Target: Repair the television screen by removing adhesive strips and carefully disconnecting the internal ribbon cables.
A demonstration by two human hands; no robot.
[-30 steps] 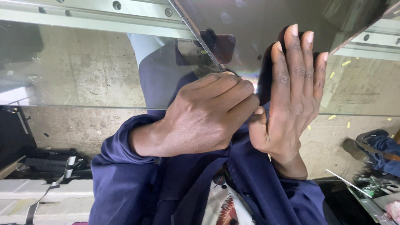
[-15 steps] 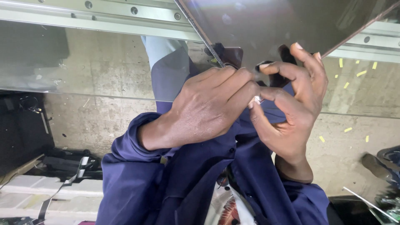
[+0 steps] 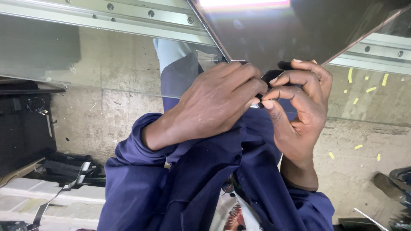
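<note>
Here, both hands meet at the lower corner of a large dark panel (image 3: 299,30), a flat glossy sheet that fills the upper right of the head view. The left hand (image 3: 214,102) is curled into a loose fist, knuckles up, with its fingertips tucked against the panel's corner. The right hand (image 3: 299,107) is bent at the knuckles, thumb and forefinger drawn together in a pinch just beside the left fingers. Between the two hands sits something small and dark (image 3: 270,77), touching the panel's edge; it is too hidden by the fingers to tell what it is, or whether either hand truly grips it. The two hands touch each other at the fingertips.

Both arms wear dark blue sleeves (image 3: 141,171), the left cuff bunched at the wrist. Behind the panel runs a pale metal rail (image 3: 128,15) with a row of bolt heads, and a clear glass sheet (image 3: 85,60) hangs below it. Underneath lies a grey concrete floor (image 3: 107,115) with small yellow scraps (image 3: 351,77) scattered at the right. Black straps and cables (image 3: 64,171) lie at the lower left, near a white block (image 3: 25,196).
</note>
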